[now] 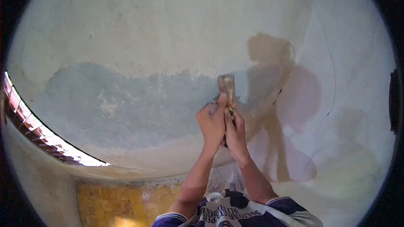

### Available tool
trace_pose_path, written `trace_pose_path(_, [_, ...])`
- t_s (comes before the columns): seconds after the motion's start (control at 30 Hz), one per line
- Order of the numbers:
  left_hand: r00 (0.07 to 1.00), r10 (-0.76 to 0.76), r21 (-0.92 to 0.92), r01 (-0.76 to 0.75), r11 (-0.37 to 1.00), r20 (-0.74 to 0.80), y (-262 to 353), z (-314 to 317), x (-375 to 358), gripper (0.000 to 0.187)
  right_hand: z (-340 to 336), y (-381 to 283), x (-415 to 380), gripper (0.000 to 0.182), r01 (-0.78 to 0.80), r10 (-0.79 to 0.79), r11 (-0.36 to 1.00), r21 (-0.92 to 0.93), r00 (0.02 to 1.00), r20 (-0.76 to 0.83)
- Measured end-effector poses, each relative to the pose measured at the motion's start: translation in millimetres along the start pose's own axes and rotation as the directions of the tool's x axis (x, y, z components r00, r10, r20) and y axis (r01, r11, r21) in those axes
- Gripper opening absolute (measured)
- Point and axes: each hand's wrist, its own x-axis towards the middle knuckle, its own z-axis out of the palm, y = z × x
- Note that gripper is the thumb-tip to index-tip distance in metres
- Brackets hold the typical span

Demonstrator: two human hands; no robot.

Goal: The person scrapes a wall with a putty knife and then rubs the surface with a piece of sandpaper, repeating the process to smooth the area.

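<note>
Both my hands are wrapped around one scraper (226, 85), its worn, flat metal blade pointing up the wall. My left hand (213, 118) has its thumb stretched along the base of the blade. Close against it, my right hand (236, 131) grips the handle, which is mostly hidden between the palms. A dark handle end shows below the fingers. The blade overlaps the right end of a large bare grey patch (139, 109) on the wall, whose upper edge is ragged where the pale coating stops.
Pale wall (168, 25) surrounds the grey patch, and a thin crack (331, 67) runs down its right part. My shadow (269, 80) falls right of the hands. A barred opening (46, 132) lets in light at lower left. Yellow floor tiles (113, 199) lie below.
</note>
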Motion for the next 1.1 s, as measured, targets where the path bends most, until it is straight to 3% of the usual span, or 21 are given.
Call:
trace_pose_path(0.03, [0.998,-0.055,-0.037,0.055,0.998,0.018,9,-2,-4,0.04,0,-11,-2,0.035,-0.123,0.12,0.99,0.065,0.991,0.054])
trace_pose_path(0.1, [0.99,-0.134,-0.113,0.139,0.984,0.046,36,-6,-7,0.038,0,-10,-8,0.037,-0.119,0.118,0.993,0.004,0.993,0.021])
trace_pose_path(0.2, [0.994,-0.099,-0.166,0.091,0.982,-0.042,12,-6,-18,0.039,2,5,-21,0.037,-0.051,0.05,0.995,-0.082,0.999,-0.008])
trace_pose_path(0.3, [0.999,-0.02,0.004,0.02,1.0,-0.038,7,-9,-7,0.038,6,7,-5,0.037,0.035,-0.036,0.994,-0.101,0.999,-0.012])
trace_pose_path(0.4, [0.99,-0.143,-0.234,0.142,0.962,0.015,25,-7,0,0.038,9,-7,-3,0.038,-0.026,0.026,0.996,-0.082,1.0,-0.01])
trace_pose_path(0.5, [0.994,-0.104,-0.089,0.101,0.991,-0.032,19,-13,-10,0.04,8,0,-17,0.039,-0.027,0.024,0.994,-0.106,0.999,-0.025])
trace_pose_path(0.6, [0.991,-0.132,-0.15,0.127,0.981,-0.021,15,-13,-15,0.039,12,10,-11,0.04,-0.005,0.001,0.993,-0.119,0.999,-0.034])
trace_pose_path(0.7, [0.999,-0.03,-0.037,0.029,0.999,-0.016,17,-15,3,0.037,15,-12,-4,0.042,-0.077,0.077,0.995,-0.067,0.997,0.005])
trace_pose_path(0.8, [0.999,-0.01,-0.114,0.006,0.993,-0.031,21,-12,-1,0.037,13,4,-8,0.042,0.0,-0.004,0.993,-0.12,1.0,-0.031])
trace_pose_path(0.9, [0.989,-0.142,-0.124,0.146,0.981,0.042,23,2,-26,0.038,-8,15,-26,0.042,-0.071,0.073,0.997,0.032,0.996,-0.058])
trace_pose_path(1.0, [0.99,-0.051,0.012,0.05,0.999,0.129,-27,31,-53,0.04,-48,62,-34,0.041,-0.046,0.056,0.997,0.064,0.985,-0.165])
trace_pose_path(1.07, [0.97,-0.097,0.15,0.064,0.987,0.222,-47,51,-64,0.036,-76,89,-33,0.041,0.014,-0.013,1.0,0.003,0.97,-0.243])
trace_pose_path(1.1, [0.959,-0.124,0.225,0.066,0.972,0.255,-52,64,-62,0.035,-87,92,-25,0.04,-0.024,0.043,0.997,0.079,0.969,-0.242])
